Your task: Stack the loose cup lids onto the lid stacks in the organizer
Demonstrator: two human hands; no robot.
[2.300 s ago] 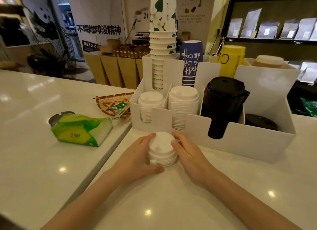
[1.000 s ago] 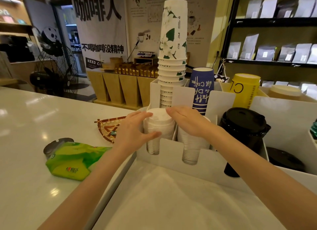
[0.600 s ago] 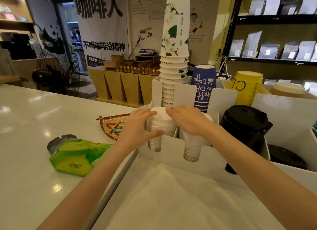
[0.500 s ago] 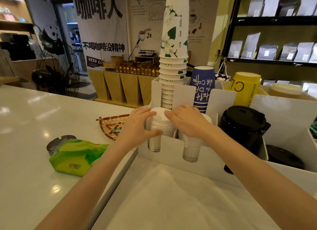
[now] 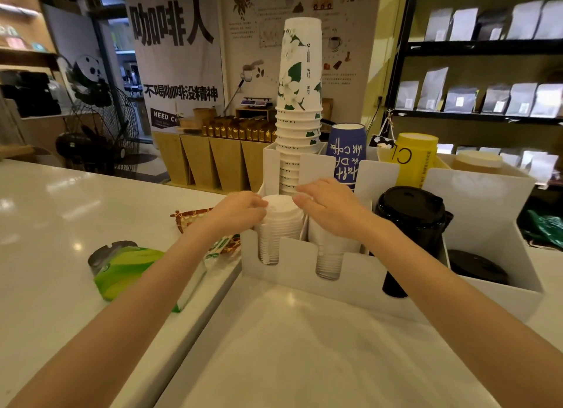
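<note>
Here, left to right across the counter:
Tissue pack (image 5: 128,267): green, lying flat on the left counter, well apart from the work.
Left hand (image 5: 240,211): my fingers curl loosely against the left side of the top lids; not clamped, more steadying than gripping.
Left lid stack (image 5: 278,225): white lids in the leftmost front compartment of the organizer (image 5: 359,273), standing clear above its front wall, the added lids on top.
Right hand (image 5: 327,206): palm down, fingertips at the right rim of the top lid, fingers half open; it covers the top of the right lid stack (image 5: 327,257), and I cannot tell whether it holds anything.
Black lids (image 5: 411,215): a dark stack in the next compartment, untouched.
Risk, seating: if the added lids sit crooked, I judge they would lean and slide off on release.
Risk, height: the tall stack could tip toward the paper cups (image 5: 300,109) behind if I push unevenly.
Risk, sleeve of motion: withdrawing my right arm carelessly could knock the right stack.
</note>
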